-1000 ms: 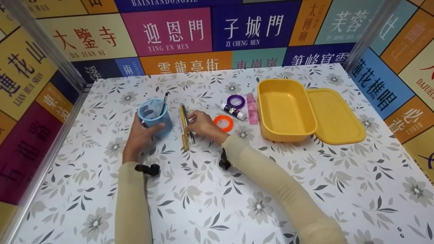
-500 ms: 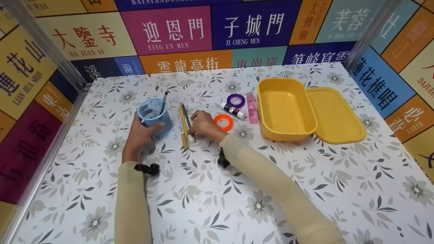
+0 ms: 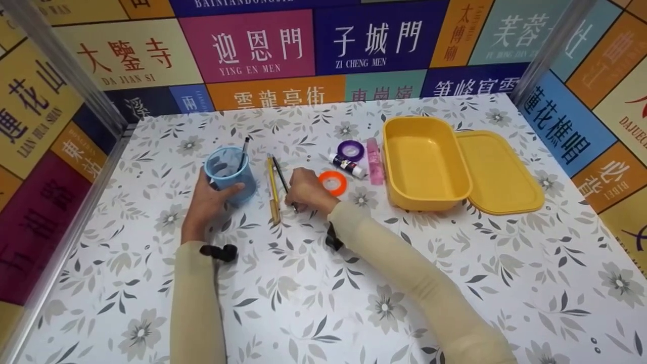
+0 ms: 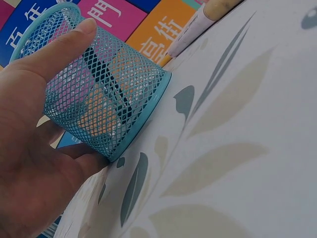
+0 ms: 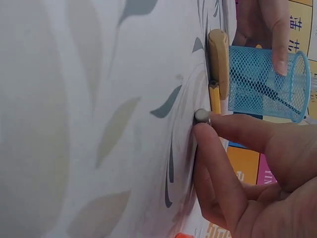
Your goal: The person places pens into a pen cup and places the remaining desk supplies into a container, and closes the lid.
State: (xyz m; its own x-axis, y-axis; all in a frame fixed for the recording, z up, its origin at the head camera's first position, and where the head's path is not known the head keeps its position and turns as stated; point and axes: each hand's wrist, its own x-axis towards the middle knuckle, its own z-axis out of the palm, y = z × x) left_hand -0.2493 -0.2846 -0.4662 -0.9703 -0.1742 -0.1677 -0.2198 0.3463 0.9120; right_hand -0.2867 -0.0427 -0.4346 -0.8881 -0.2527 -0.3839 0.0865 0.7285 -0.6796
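Note:
My left hand [image 3: 206,202] grips a light blue mesh pen cup [image 3: 241,186] standing upright at the table's left side, thumb across its front. Inside leans a dark pen [image 3: 244,151], its top above the rim; the mesh shows its lower length in the left wrist view. My right hand [image 3: 308,190] pinches a slim black pen [image 3: 279,172] near its near end. That pen's round grey end [image 5: 202,115] shows between thumb and finger in the right wrist view. Just left of it lie a yellow pencil [image 3: 272,174] and a tan-ended stick [image 3: 275,212].
Right of my right hand lie an orange tape roll [image 3: 339,183], a purple tape roll [image 3: 351,150], a glue stick [image 3: 348,165] and a pink translucent case [image 3: 374,162]. Farther right stands a yellow box [image 3: 424,162], with its lid [image 3: 505,174] beside it. Printed panels enclose the table.
My right hand has closed on the black pen and drawn its near end slightly right, away from the yellow pencil. My left hand stays on the cup.

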